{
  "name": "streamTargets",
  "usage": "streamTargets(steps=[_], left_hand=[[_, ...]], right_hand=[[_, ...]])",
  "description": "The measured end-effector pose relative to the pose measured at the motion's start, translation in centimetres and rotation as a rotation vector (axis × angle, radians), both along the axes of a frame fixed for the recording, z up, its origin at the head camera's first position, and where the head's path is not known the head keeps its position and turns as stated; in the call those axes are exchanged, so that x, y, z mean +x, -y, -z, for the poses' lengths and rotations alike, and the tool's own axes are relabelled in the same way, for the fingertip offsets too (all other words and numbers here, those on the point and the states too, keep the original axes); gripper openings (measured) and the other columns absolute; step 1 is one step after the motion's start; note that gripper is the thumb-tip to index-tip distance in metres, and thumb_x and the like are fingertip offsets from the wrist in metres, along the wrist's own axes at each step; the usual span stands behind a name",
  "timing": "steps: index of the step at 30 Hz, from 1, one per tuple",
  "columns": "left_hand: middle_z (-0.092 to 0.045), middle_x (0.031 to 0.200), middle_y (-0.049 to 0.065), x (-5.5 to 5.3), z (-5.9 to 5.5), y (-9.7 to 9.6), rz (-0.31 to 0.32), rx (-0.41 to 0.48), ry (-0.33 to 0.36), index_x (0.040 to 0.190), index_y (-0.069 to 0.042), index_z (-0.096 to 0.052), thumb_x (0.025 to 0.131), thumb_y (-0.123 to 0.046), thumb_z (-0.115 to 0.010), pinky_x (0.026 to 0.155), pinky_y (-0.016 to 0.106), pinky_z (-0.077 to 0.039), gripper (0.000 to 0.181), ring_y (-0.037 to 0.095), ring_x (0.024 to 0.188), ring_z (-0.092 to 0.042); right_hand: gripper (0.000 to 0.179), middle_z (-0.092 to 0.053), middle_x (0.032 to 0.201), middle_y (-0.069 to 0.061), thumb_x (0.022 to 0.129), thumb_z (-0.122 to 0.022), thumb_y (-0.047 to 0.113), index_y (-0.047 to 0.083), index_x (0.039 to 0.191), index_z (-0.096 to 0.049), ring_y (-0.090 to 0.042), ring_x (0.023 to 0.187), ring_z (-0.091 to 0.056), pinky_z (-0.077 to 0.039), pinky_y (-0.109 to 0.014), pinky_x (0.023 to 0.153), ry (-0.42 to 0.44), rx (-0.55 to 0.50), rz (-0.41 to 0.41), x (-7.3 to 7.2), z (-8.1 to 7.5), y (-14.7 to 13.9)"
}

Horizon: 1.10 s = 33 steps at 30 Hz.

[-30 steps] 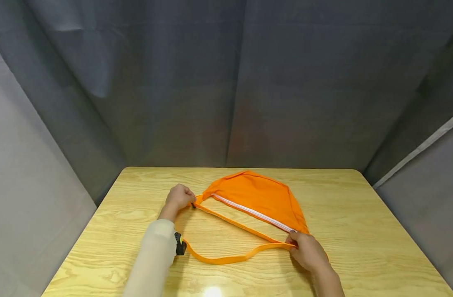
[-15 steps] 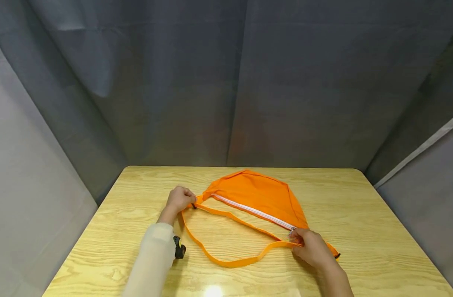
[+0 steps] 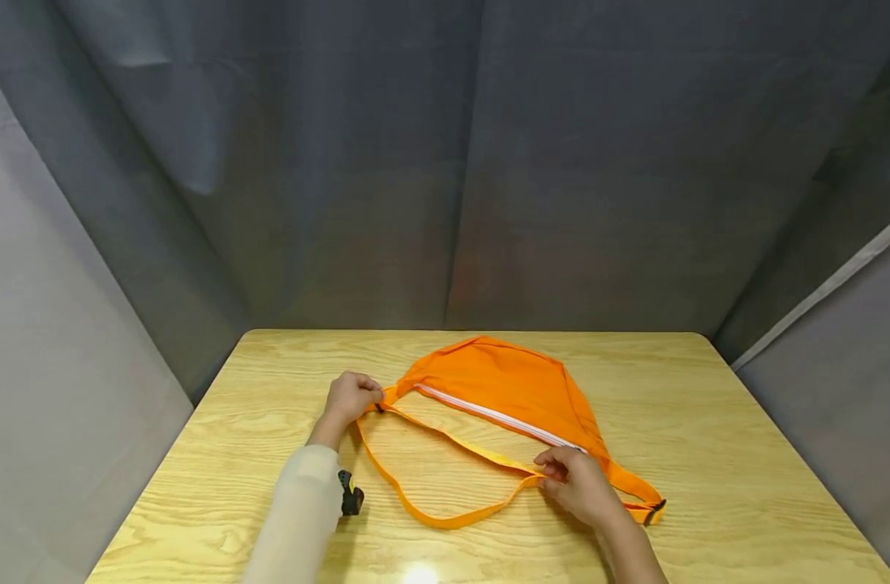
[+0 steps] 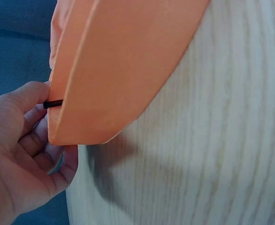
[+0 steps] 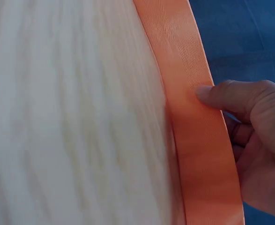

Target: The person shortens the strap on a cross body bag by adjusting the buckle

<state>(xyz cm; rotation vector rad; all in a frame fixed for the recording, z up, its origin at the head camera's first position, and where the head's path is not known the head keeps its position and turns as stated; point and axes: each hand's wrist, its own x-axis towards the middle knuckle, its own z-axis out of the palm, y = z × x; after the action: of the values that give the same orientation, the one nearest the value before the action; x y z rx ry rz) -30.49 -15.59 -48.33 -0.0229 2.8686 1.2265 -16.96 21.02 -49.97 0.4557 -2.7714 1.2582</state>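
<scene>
An orange waist bag (image 3: 506,381) lies flat on the table, its white zipper (image 3: 488,415) facing the person. Its long orange strap (image 3: 455,521) loops toward the near side. At the bag's left end my left hand (image 3: 350,400) pinches the strap beside a black slider (image 4: 54,103). My right hand (image 3: 578,484) pinches the strap between thumb and fingers, just below the zipper's right end; in the right wrist view the thumb (image 5: 212,95) presses on the flat webbing. A second black slider (image 3: 656,509) sits at the bag's right end, beyond the right hand.
The wood-grain table (image 3: 722,454) extends around the bag on all sides. Behind it hangs a dark grey curtain (image 3: 342,178), with lighter grey panels at left and right. A black device (image 3: 351,493) is worn on the left wrist.
My right hand has moved left with the strap in its grip, uncovering the bag's right end and its black slider. The strap's near loop has slackened. My left hand stays nearly in place.
</scene>
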Motion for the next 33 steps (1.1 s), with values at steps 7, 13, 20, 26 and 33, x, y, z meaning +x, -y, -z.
streamTargets(steps=[7,13,20,26,33], left_hand=[[-0.066,0.090,0.002,-0.2,0.1,0.0,-0.011,0.046,0.000,0.084,-0.009,-0.073,0.081,-0.015,-0.072,0.068,0.033,-0.049,0.007,0.020,0.082,-0.058],[-0.066,0.088,0.002,0.0,0.4,0.1,0.012,0.076,-0.021,0.083,-0.008,-0.072,0.081,-0.012,-0.071,0.064,0.031,-0.048,0.005,0.017,0.074,-0.058],[-0.066,0.081,0.001,0.5,0.5,0.1,0.004,0.079,-0.039,0.082,-0.008,-0.072,0.081,-0.012,-0.071,0.061,0.029,-0.048,0.004,0.015,0.068,-0.058],[-0.066,0.079,0.000,0.5,0.6,-0.4,0.026,0.049,-0.044,0.081,-0.009,-0.073,0.081,-0.014,-0.071,0.062,0.030,-0.049,0.005,0.015,0.068,-0.059],[-0.065,0.075,-0.001,0.7,0.7,-0.7,-0.008,0.019,-0.058,0.077,-0.010,-0.072,0.079,-0.014,-0.071,0.059,0.029,-0.046,0.004,0.015,0.065,-0.055]], right_hand=[[0.017,-0.054,0.075,0.003,0.073,-0.072,-0.007,0.006,0.083,-0.067,-0.008,0.066,-0.048,-0.044,-0.023,0.058,0.010,0.017,0.010,-0.2,0.3,-1.0],[0.020,-0.051,0.070,0.005,0.073,-0.070,-0.010,0.008,0.081,-0.065,-0.008,0.063,-0.045,-0.042,-0.023,0.056,0.031,0.050,0.067,-0.1,0.1,-1.8],[0.020,-0.056,0.069,0.005,0.071,-0.072,-0.010,0.007,0.078,-0.065,-0.008,0.061,-0.047,-0.043,-0.022,0.055,0.029,0.021,0.165,0.2,0.1,-3.4],[0.022,-0.052,0.066,0.004,0.068,-0.071,-0.012,0.007,0.075,-0.064,-0.008,0.060,-0.045,-0.041,-0.022,0.054,-0.010,0.065,0.178,0.0,-0.3,-5.2],[0.027,-0.049,0.071,0.003,0.064,-0.067,-0.014,0.007,0.081,-0.062,-0.012,0.066,-0.045,-0.039,-0.025,0.058,0.017,0.171,0.127,-0.4,-0.7,-5.1]])
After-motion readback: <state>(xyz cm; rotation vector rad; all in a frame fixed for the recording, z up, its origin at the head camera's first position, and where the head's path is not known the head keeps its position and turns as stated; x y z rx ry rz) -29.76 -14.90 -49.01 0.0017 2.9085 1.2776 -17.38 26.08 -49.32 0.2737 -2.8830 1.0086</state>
